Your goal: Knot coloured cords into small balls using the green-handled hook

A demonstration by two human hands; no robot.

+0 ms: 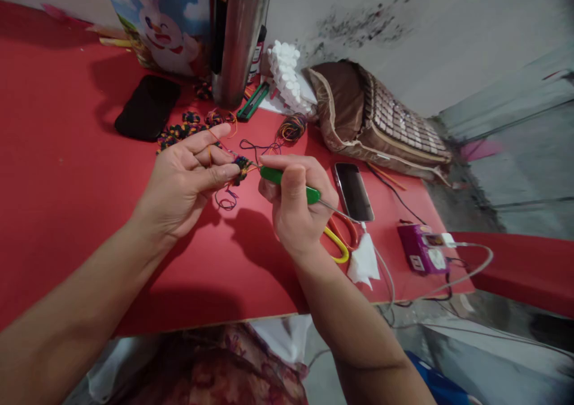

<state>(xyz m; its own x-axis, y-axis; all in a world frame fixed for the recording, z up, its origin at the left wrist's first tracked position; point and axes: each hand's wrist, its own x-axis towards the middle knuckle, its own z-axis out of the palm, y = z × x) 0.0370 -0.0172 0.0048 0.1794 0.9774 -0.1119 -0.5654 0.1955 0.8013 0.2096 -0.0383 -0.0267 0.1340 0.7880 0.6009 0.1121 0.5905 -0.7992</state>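
Between thumb and fingers, my left hand (186, 180) pinches a small dark multicoloured piece of crochet (241, 170), with thread looped over its raised index finger. My right hand (298, 198) is wrapped round the green handle of a crochet hook (313, 195), whose metal tip meets the work. From the back of the handle a thin metal shaft points toward the phone. Loose thread (226, 200) curls below the piece. A small ball of dark and orange thread (292, 128) lies beyond my hands, and finished-looking knotted pieces (179, 133) sit behind my left hand.
On the red table (58, 183) are a black phone (147, 107), a steel flask (240, 40), a green cutter (253, 101), a charging phone (354, 191), scissors with red and yellow handles (338, 246), tissue (364, 261), a purple power socket (421, 249) and a brown cushion (381, 118).
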